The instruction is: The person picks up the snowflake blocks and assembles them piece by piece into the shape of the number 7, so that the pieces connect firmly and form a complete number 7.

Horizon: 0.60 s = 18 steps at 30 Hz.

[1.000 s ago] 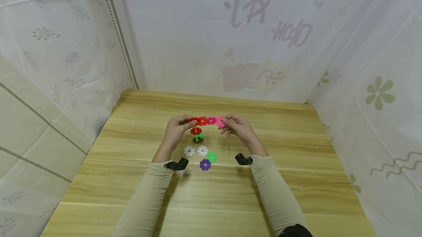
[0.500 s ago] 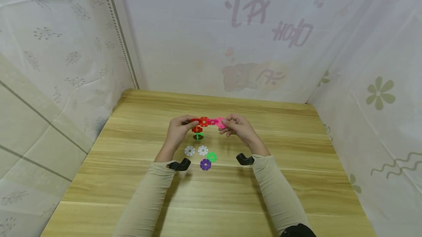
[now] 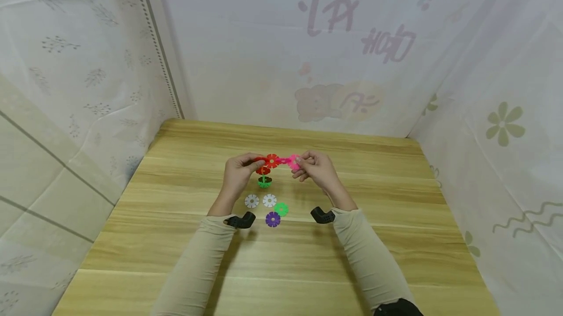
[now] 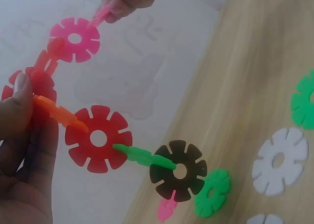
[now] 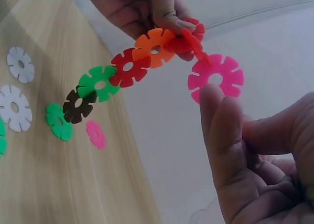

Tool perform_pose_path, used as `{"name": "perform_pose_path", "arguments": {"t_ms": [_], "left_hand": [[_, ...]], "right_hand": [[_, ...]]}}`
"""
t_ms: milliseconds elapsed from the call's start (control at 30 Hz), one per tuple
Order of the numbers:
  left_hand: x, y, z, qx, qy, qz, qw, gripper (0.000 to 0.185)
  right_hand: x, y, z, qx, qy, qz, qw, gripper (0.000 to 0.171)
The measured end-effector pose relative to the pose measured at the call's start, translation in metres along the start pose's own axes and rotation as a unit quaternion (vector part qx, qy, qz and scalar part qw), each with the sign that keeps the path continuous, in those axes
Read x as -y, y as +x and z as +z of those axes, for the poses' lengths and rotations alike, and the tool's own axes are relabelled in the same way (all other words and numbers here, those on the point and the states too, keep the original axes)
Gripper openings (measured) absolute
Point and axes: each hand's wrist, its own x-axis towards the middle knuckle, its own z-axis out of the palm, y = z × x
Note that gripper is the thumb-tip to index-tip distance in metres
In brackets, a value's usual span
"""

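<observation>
Now I see the left hand (image 3: 237, 173) pinching the red end of the snowflake-disc chain (image 4: 98, 138), the right hand (image 3: 317, 169) pinching its pink end; chain hangs above the table (image 3: 396, 238), mid-far; two white discs (image 3: 260, 201), green and purple discs lie loose just nearer.

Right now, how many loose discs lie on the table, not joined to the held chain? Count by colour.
white discs: 2
green disc: 1
purple disc: 1
Total: 4
</observation>
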Motion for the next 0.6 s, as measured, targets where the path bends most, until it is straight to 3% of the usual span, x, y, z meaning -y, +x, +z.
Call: {"name": "perform_pose_path", "arguments": {"t_ms": [100, 333, 500, 600], "left_hand": [[-0.007, -0.005, 0.0, -0.003, 0.006, 0.008, 0.9999, 0.012], [-0.005, -0.006, 0.002, -0.008, 0.001, 0.024, 0.9997, 0.012], [0.015, 0.002, -0.001, -0.005, -0.01, 0.04, 0.9992, 0.012], [0.023, 0.006, -0.007, 0.004, 0.011, 0.059, 0.9982, 0.014]], "right_hand": [[0.001, -0.001, 0.002, 0.001, 0.015, 0.008, 1.0, 0.023], [0.001, -0.002, 0.005, -0.007, 0.019, 0.008, 1.0, 0.023], [0.002, -0.002, 0.007, -0.016, 0.022, 0.0, 1.0, 0.022], [0.003, -0.001, 0.01, -0.006, 0.026, -0.013, 1.0, 0.024]]}}
